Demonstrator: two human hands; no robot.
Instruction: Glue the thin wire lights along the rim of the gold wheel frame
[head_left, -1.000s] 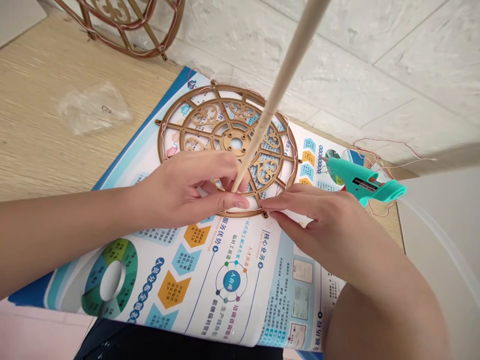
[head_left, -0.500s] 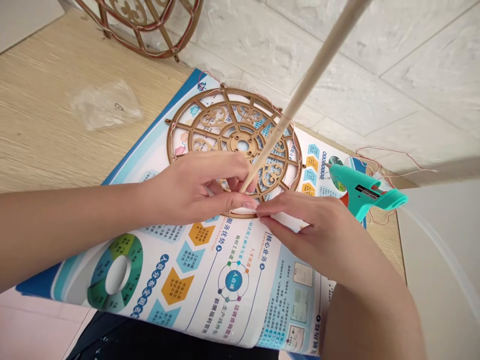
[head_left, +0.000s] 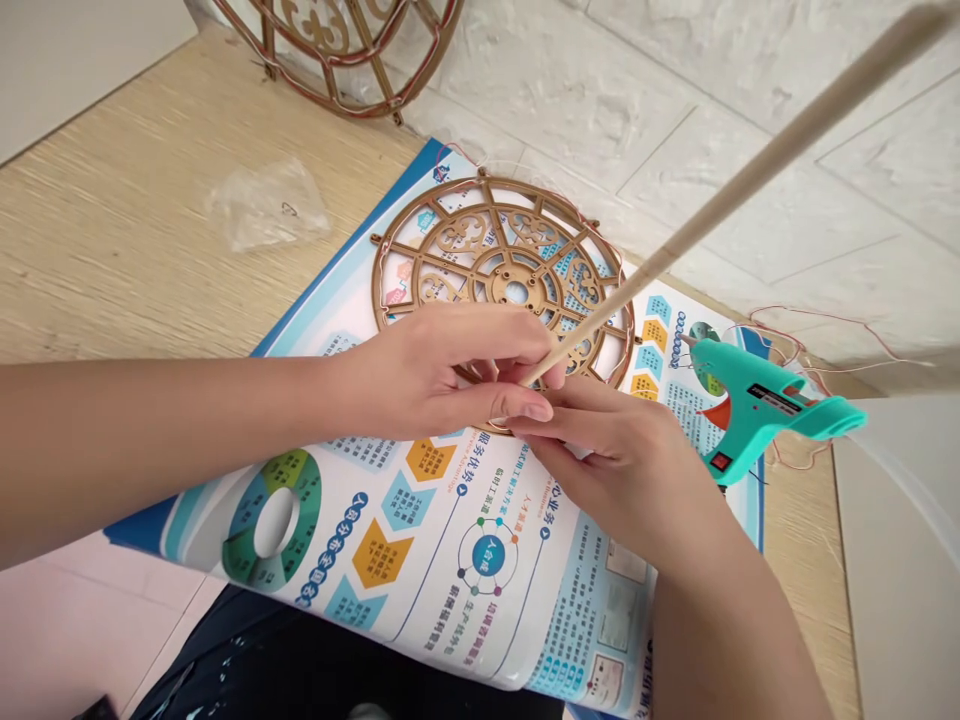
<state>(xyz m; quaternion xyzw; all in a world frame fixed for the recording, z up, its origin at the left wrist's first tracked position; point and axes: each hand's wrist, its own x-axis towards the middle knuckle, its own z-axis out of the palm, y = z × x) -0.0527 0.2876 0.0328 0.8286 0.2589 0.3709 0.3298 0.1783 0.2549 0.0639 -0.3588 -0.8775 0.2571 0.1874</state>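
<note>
A long pale wooden stick [head_left: 720, 205] slants from the upper right down to the near rim of a flat gold openwork wheel [head_left: 502, 270]. The wheel lies on a printed blue-and-white poster [head_left: 420, 530]. My left hand [head_left: 442, 375] is closed in a pinch round the stick's lower end, over the wheel's front edge. My right hand [head_left: 615, 455] meets it from the right, its fingers pressed together at the same spot, with something small and white partly hidden under them. Thin red wire runs round the wheel's rim.
A teal glue gun [head_left: 757, 400] lies on the poster's right edge, tangled red wire [head_left: 825, 330] behind it. A crumpled clear plastic bag [head_left: 266, 205] sits on the wooden tabletop. A second gold wheel [head_left: 337, 40] leans on the white brick wall. A white panel [head_left: 900, 560] stands at right.
The stick has tipped far over to the right, its top swinging down toward the upper right corner. Both hands stay pinched at its lower end. The view has shifted so everything sits further right.
</note>
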